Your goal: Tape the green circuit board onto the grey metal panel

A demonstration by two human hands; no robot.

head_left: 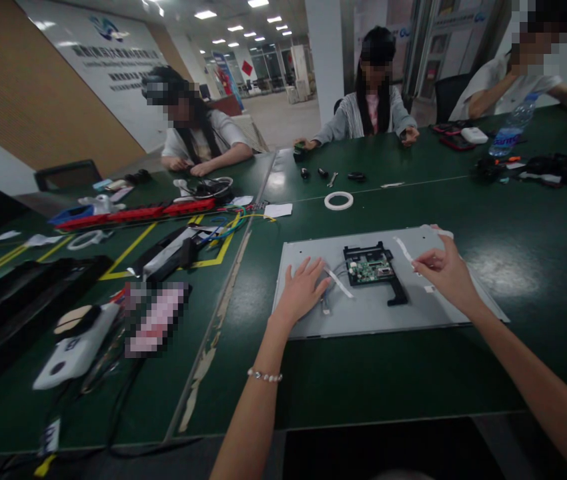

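A grey flat panel (pixel 323 323) lies on the green table, with a green circuit board (pixel 371 268) in a black bracket (pixel 397 293) at its middle. My left hand (pixel 302 287) rests spread on the panel's left part, over some wires. Beside its fingertips a white tape strip (pixel 339 281) is stuck at a slant. Above the panel's right part, my right hand (pixel 443 270) is closed in a pinch on one end of another white tape strip (pixel 403 249). Something pale shows behind that hand's knuckles; its kind is unclear.
A white tape roll (pixel 338 201) lies beyond the panel, near a small wrench (pixel 332 179). On the left are a white device (pixel 76 347), black trays (pixel 28 307) and red bins (pixel 138 213). Several people sit across the table; a water bottle (pixel 513 127) stands far right.
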